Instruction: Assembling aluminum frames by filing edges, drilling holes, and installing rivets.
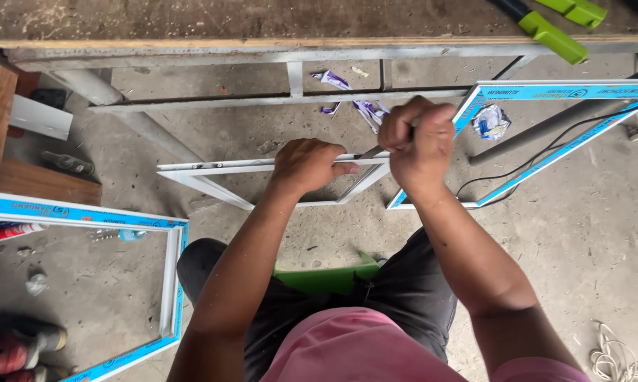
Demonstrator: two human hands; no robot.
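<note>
A white aluminium frame is held up in front of me, above the concrete floor. My left hand grips its top rail near the right corner. My right hand is closed around a thin metal tool whose tip rests at that corner of the frame. I sit on a green stool, in dark trousers and a pink shirt.
A frame wrapped in blue film lies to the right, another blue-filmed frame to the left. A wooden workbench on metal legs stands ahead with green-handled tools. A black cable, torn film scraps, shoes.
</note>
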